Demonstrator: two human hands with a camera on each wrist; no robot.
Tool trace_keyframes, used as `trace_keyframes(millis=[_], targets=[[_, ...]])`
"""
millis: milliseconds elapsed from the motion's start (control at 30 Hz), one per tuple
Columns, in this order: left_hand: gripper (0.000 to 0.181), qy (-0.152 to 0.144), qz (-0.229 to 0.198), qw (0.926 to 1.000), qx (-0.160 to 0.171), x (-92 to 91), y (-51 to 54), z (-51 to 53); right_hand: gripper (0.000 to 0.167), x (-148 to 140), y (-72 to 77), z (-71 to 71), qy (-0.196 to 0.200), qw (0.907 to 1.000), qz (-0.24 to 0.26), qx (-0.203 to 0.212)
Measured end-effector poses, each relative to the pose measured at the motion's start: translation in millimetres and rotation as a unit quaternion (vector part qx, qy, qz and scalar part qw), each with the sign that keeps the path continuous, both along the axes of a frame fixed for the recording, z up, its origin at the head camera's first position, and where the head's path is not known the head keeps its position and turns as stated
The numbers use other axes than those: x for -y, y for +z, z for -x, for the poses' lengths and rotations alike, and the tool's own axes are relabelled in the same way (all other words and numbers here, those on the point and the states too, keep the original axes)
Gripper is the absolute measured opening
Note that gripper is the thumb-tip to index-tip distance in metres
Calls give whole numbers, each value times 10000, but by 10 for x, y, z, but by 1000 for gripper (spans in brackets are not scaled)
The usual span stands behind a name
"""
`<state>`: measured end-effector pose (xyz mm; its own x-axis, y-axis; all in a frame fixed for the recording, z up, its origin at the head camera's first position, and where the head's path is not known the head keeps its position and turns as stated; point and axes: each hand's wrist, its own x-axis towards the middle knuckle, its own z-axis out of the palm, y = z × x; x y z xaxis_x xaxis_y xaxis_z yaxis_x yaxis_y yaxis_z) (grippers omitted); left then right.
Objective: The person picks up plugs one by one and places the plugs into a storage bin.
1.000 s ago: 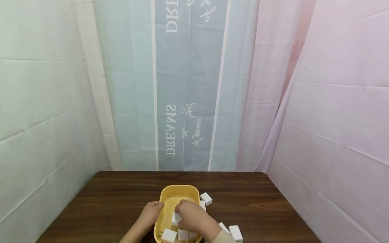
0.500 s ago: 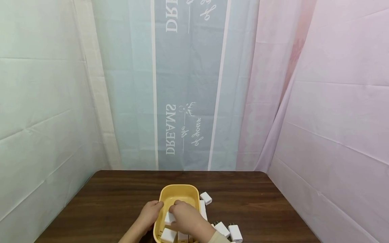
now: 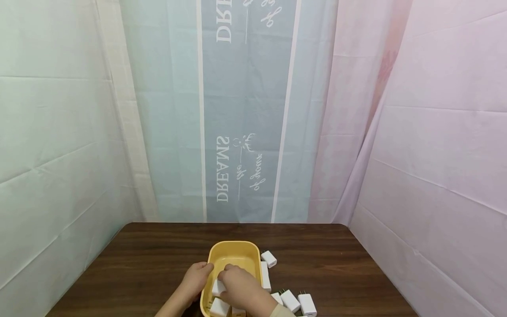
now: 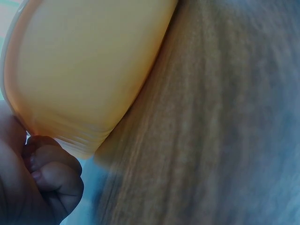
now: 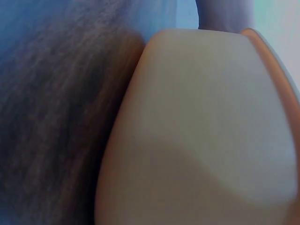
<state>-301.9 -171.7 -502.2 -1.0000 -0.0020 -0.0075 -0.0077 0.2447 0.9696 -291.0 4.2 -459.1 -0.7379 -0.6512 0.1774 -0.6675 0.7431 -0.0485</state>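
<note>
A yellow plastic bin (image 3: 235, 252) stands near the front of the table. My left hand (image 3: 194, 279) grips its left rim; in the left wrist view, the curled fingers of that hand (image 4: 52, 173) meet the rim of the bin (image 4: 93, 61). Inside the bin, my right hand (image 3: 242, 288) pinches a white plug-in charger (image 3: 218, 287). Just in front of it lies another white charger (image 3: 219, 307), prongs to the left. Further chargers at the bin's near end are partly hidden by the right hand. The right wrist view shows mostly the bin's outer wall (image 5: 197, 108).
Several white chargers lie on the dark wood table (image 3: 158, 251) right of the bin: one charger (image 3: 269, 259) by its far corner, one long charger (image 3: 265, 276) against its side, another charger (image 3: 307, 304) farther right. Fabric (image 3: 245, 110) hangs behind the table.
My right hand has moved left inside the bin, carrying the white charger toward the left wall. The left hand and the bin have stayed in place.
</note>
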Motion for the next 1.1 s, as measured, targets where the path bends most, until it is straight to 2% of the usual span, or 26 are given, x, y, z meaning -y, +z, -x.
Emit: trace_keyframes(millis=[133, 300, 667, 833, 933, 1100], targets=[[36, -38, -13, 10000, 0, 1, -6, 8, 25, 1, -39, 16, 34, 10000, 30, 47], [37, -103, -116, 9999, -48, -3, -8, 0, 22, 0, -15, -2, 43, 9999, 42, 118], [35, -22, -140, 9999, -83, -14, -8, -6, 24, 12, -17, 2, -83, 9994, -76, 336], [33, 52, -173, 9998, -78, -19, -10, 12, 20, 12, -37, 7, -60, 9997, -101, 217], [35, 16, -86, 9999, -60, -10, -7, 14, 18, 9, -65, 12, -64, 9999, -90, 130], [37, -19, 102, 9999, -18, 7, -7, 12, 16, 1, -107, 34, -75, 9997, -55, 223]])
